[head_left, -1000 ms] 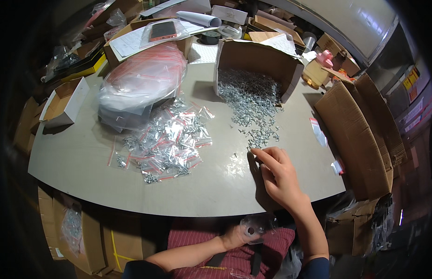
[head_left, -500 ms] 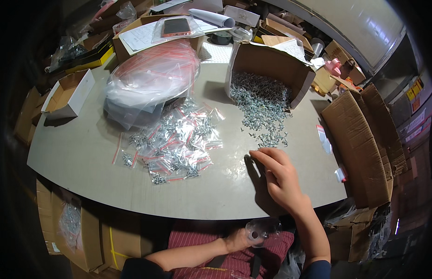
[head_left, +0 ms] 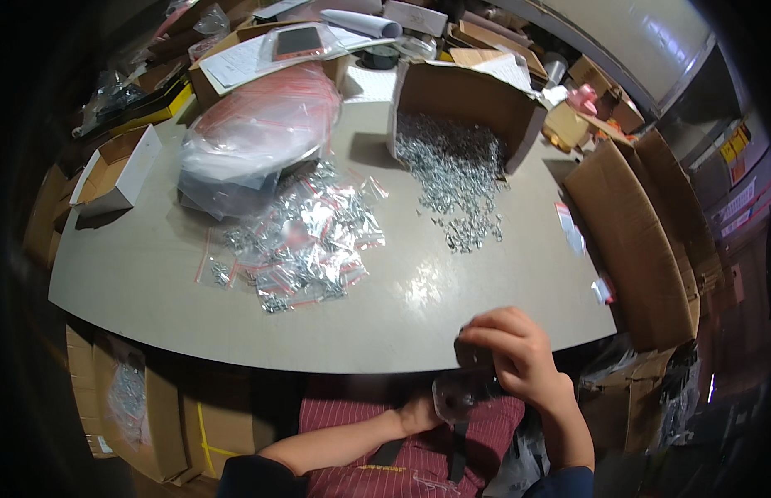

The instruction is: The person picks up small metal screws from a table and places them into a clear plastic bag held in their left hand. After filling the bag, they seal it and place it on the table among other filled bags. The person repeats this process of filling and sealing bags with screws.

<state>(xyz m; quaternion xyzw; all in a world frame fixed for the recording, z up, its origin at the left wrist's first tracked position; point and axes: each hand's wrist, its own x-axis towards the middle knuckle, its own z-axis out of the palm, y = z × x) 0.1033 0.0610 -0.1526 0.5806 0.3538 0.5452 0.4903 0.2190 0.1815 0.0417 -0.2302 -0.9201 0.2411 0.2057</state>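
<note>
Right hand (head_left: 518, 358) has pulled back off the surface (head_left: 153, 274) to our lap, fingers pinched over the small clear bag (head_left: 453, 397) that our left hand (head_left: 418, 412) grips from below, so we judge filling underway. Shiny metal pieces (head_left: 456, 170) spill from the cardboard box (head_left: 468, 95); crinkly filled bags (head_left: 298, 245) lie heaped beside.

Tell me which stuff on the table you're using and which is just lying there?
In use:
- small clear bag, held by the left hand and right hand
- loose metal parts spilling from the tipped cardboard box
- pile of filled little bags

Lying about:
- big plastic sack
- small open box
- papers
- side cartons
</note>
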